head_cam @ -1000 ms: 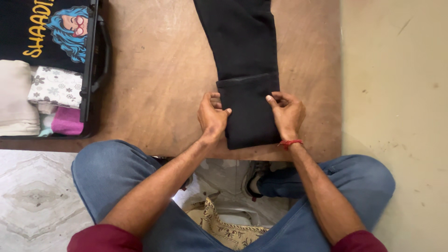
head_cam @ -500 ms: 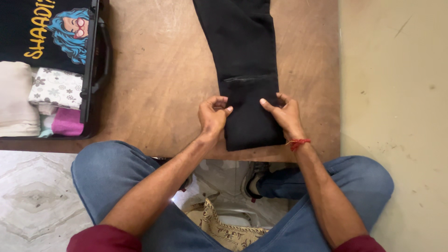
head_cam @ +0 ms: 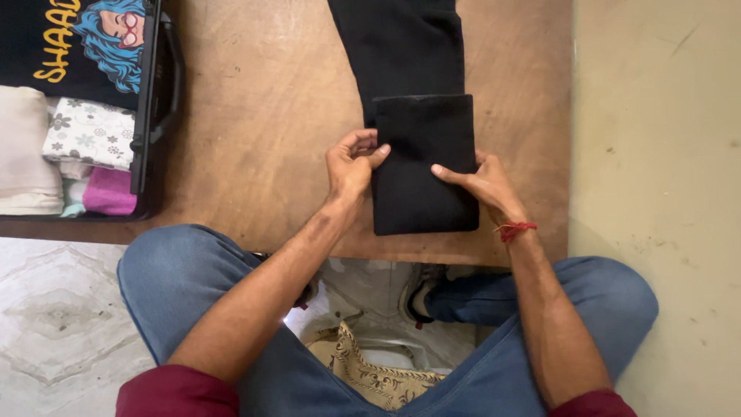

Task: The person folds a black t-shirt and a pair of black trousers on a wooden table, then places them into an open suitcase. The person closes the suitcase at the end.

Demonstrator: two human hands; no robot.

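- Your left hand point(head_cam: 349, 167) pinches the folded black trousers' point(head_cam: 423, 164) left edge; right hand point(head_cam: 480, 185) lies open, flat on the right side.
- Trousers sit mid-board on the wooden board point(head_cam: 262, 123), so square the edges and press firmly.
- Suitcase point(head_cam: 150, 108) sits left.

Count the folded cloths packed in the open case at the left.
4 show: a black printed shirt at the top, a cream cloth at the left, a floral one beside it, a pink one below. More may lie beneath.
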